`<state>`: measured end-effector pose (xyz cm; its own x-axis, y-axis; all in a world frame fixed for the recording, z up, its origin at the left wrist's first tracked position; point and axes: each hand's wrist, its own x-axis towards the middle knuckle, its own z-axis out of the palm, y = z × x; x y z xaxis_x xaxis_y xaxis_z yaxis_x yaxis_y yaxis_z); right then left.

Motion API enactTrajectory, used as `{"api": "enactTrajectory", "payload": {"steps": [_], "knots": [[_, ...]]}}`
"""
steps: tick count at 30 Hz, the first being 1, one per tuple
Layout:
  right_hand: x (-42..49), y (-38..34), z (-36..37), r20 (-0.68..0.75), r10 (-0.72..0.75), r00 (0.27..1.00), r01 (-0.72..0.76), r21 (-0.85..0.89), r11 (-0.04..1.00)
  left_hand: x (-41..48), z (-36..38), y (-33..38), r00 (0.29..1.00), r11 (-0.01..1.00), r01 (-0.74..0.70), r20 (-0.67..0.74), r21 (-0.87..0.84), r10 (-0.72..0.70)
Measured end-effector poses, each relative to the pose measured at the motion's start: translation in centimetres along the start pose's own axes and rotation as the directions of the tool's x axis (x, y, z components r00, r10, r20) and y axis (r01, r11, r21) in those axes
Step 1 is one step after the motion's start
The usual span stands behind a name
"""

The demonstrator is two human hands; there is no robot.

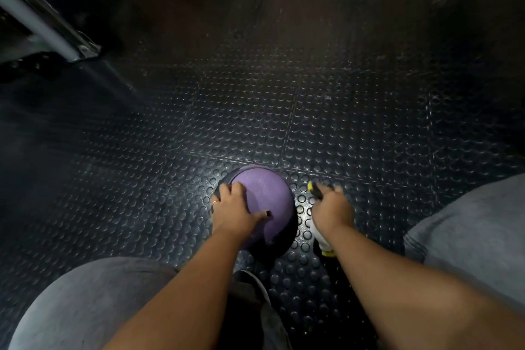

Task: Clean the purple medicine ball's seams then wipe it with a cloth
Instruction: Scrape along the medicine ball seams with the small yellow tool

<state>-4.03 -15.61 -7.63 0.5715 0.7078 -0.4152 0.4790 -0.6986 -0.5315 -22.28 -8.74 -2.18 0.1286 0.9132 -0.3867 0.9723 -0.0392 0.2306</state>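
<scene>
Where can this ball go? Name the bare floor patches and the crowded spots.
Free: studded floor beyond the ball, up to the metal frame foot; also left of the left hand. Crowded: right of the ball, with the right hand, yellow-tipped tool and cloth.

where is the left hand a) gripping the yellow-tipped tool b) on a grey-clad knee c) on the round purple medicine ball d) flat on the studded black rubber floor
c: the left hand rests on top of the round purple medicine ball, thumb spread across it; the right hand grips the yellow-tipped tool.
</scene>
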Motion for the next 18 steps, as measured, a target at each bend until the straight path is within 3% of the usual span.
{"api": "enactTrajectory", "payload": {"steps": [4,7,10,14,18], "knots": [[0.7,-1.8,-0.8,-0.025,-0.054,0.998,0.058,0.176,0.983,-0.9,0.0,-0.7,0.955,0.914,0.19,-0.15,-0.359,-0.257],[-0.2,-2.9,-0.8,0.029,-0.179,0.983,0.174,0.136,0.975,-1.1,0.1,-0.9,0.919,0.868,0.354,-0.04,-0.349,-0.391],[-1.1,-3.8,-0.6,0.073,-0.329,0.942,0.329,0.018,0.944,-1.3,0.2,-0.3,0.941,0.906,0.339,0.075,-0.252,-0.331],[-2.7,-5.2,-0.2,0.168,-0.551,0.817,0.573,-0.138,0.808,-2.7,1.1,0.9,0.964,0.955,0.262,0.077,-0.14,-0.253],[-3.0,-4.9,0.0,0.239,-0.628,0.741,0.672,-0.237,0.702,-3.3,1.5,1.9,0.973,0.972,0.221,0.083,-0.074,-0.215]]}}
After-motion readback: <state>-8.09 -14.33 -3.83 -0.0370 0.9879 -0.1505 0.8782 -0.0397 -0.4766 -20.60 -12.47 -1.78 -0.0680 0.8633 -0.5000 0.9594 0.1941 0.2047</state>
